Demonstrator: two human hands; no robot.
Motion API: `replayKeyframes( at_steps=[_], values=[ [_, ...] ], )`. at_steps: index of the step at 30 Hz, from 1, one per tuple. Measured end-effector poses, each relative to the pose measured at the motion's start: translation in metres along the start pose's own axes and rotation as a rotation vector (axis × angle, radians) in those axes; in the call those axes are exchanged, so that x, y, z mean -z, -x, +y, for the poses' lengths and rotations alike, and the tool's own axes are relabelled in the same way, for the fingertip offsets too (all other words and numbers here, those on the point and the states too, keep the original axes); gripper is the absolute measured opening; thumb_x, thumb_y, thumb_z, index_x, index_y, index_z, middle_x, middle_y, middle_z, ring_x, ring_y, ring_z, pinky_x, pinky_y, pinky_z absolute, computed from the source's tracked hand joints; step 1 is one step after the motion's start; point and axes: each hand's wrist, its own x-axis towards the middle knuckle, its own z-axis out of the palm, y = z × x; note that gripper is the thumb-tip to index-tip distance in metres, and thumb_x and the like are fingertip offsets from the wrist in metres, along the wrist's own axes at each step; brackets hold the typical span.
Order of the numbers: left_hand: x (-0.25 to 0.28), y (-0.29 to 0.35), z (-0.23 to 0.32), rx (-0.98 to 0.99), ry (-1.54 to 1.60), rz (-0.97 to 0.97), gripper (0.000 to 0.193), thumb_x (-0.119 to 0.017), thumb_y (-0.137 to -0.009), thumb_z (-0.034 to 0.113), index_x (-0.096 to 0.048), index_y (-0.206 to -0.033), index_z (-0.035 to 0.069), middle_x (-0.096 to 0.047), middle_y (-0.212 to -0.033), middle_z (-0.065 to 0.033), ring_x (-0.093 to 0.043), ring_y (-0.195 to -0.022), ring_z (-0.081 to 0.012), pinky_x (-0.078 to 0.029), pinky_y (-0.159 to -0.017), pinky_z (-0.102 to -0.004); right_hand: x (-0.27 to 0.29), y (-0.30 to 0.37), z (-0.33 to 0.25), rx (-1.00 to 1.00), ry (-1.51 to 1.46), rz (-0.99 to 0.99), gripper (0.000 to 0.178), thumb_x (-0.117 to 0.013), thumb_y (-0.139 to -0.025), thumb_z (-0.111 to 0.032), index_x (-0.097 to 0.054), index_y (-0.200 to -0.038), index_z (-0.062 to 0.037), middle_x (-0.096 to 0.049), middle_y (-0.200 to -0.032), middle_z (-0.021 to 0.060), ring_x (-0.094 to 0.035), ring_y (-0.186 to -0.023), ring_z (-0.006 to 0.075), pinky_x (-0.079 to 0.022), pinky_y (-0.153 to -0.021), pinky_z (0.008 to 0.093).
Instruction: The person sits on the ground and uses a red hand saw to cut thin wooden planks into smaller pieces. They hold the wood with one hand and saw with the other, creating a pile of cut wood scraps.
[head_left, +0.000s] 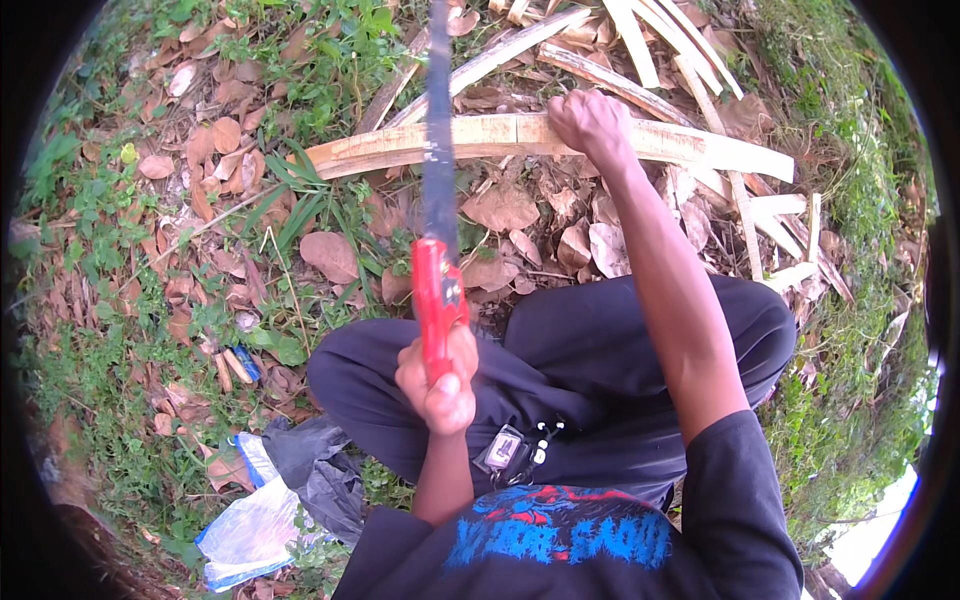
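While you crouch over the leaf litter, your dark trousers (pixel 600 340) fill the near middle of the view, with a small clip of keys and a grey fob (pixel 512 450) hanging at the waist; just to your left, on the ground beside your knee, lies a crumpled dark plastic bag (pixel 318 465) and, nearer the lower edge, a pale blue and white one (pixel 250 530); your left hand (pixel 440 385) is raised in front of your lap, its fingers curled tight into a fist around the red handle (pixel 436 295) of a long knife; the dark blade (pixel 438 140) runs straight up from that handle, blurred, crossing the view to the top edge; whether its edge touches anything you cannot tell from here; your right arm stretches forward past your knee, and your right hand (pixel 592 125) is closed down on a long pale split slat of wood (pixel 500 135), gripping it from above near its middle; the slat lies roughly crosswise before you, resting on brown dry leaves (pixel 500 210) and tufts of grass (pixel 300 200), and the blade passes in front of its left part; beyond the slat, toward the far right, more thin pale wood strips (pixel 650 40) lie in a loose heap, fanning outward; green weeds (pixel 340 50) grow along the far left.
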Motion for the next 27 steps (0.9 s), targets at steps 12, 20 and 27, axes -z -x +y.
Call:
replayKeyframes(
  at_steps=[12,20,27],
  values=[
    [-0.021,-0.011,-0.046,0.177,-0.066,-0.005,0.028,-0.049,-0.079,0.024,-0.041,-0.064,0.002,-0.038,-0.050,-0.0022,-0.034,-0.044,-0.0090,-0.023,-0.042,-0.0255,0.020,-0.008,-0.012,-0.259,-0.159,-0.187,0.042,-0.036,-0.087,-0.031,-0.063,-0.067,-0.0053,-0.064,-0.065,0.0161,-0.063,-0.057,0.0244,-0.052,-0.062,0.0443],
    [-0.023,-0.012,-0.050,0.180,-0.068,-0.029,0.027,-0.048,-0.079,0.024,-0.040,-0.064,0.002,-0.038,-0.052,-0.0025,-0.033,-0.044,-0.0086,-0.023,-0.042,-0.0252,0.024,-0.010,-0.012,-0.258,-0.177,-0.227,0.041,-0.036,-0.085,-0.029,-0.061,-0.065,-0.0051,-0.063,-0.065,0.0146,-0.060,-0.056,0.0216,-0.050,-0.060,0.0431],
    [-0.024,0.000,-0.050,0.251,-0.080,-0.033,0.024,-0.047,-0.077,0.022,-0.041,-0.065,0.002,-0.039,-0.052,-0.0025,-0.034,-0.043,-0.0085,-0.024,-0.041,-0.0247,0.026,-0.013,-0.012,-0.287,-0.199,-0.263,0.041,-0.035,-0.085,-0.029,-0.064,-0.071,-0.0047,-0.064,-0.072,0.0161,-0.062,-0.063,0.0225,-0.051,-0.063,0.0438]
  ],
)
